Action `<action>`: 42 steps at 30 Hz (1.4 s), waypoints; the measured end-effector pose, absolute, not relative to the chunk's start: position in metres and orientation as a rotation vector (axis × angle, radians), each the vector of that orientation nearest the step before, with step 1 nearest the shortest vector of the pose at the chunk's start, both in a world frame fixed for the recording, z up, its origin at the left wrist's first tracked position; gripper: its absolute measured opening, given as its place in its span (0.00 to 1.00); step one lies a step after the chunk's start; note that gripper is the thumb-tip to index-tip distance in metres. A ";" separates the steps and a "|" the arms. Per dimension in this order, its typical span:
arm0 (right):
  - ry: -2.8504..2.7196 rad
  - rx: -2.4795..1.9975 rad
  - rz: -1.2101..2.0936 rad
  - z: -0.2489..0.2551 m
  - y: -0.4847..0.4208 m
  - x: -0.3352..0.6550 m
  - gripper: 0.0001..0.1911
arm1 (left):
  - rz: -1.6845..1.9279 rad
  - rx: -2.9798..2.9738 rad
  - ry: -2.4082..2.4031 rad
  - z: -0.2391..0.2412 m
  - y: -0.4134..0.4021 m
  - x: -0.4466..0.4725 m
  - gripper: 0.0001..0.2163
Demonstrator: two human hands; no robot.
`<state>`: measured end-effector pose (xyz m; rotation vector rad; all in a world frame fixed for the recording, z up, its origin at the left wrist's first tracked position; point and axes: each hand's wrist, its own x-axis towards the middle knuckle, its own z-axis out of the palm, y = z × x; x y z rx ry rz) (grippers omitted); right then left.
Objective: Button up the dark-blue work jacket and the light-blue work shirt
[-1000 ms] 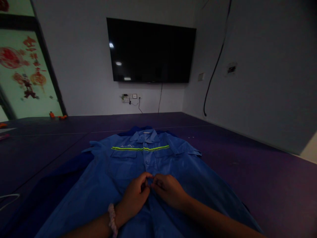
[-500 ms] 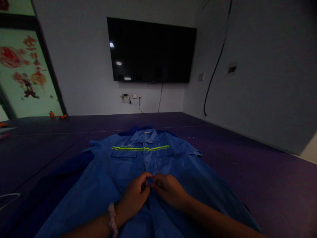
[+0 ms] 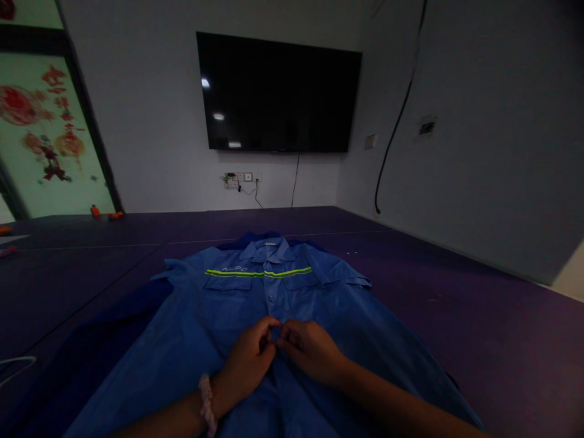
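Observation:
A blue short-sleeved work shirt (image 3: 228, 310) with a yellow-green stripe across the chest lies spread out, collar away from me. My left hand (image 3: 250, 356), with a pale pink band at the wrist, pinches the shirt's front placket below the chest. Close beside it, my right hand (image 3: 312, 353) pinches the same placket, fingertips nearly touching the left ones. Whatever lies exactly between the fingertips is hidden. Above the hands, a button (image 3: 271, 298) shows on the placket. Under the shirt, a darker blue garment (image 3: 123, 322) sticks out at the left and behind the collar.
The shirt rests on a dark purple surface (image 3: 456, 316) reaching to the walls. Small orange objects (image 3: 115, 215) sit at the far left. A white cable (image 3: 20, 360) lies at the near left. A black cable (image 3: 396, 140) hangs on the right wall, and a television (image 3: 280, 94) hangs ahead.

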<state>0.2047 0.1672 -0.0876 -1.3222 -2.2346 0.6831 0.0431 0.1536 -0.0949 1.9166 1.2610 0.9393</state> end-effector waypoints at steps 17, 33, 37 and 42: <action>-2.244 -1.363 0.689 -0.086 0.165 0.204 0.10 | 0.929 1.928 1.269 -0.097 0.155 0.043 0.17; -2.264 -1.311 0.670 -0.087 0.164 0.205 0.13 | 0.953 1.884 1.268 -0.093 0.152 0.044 0.16; -2.269 -1.288 0.647 -0.086 0.164 0.205 0.12 | 0.983 1.849 1.231 -0.094 0.153 0.044 0.16; -2.254 -1.295 0.636 -0.088 0.166 0.205 0.12 | 0.993 1.795 1.123 -0.090 0.149 0.044 0.16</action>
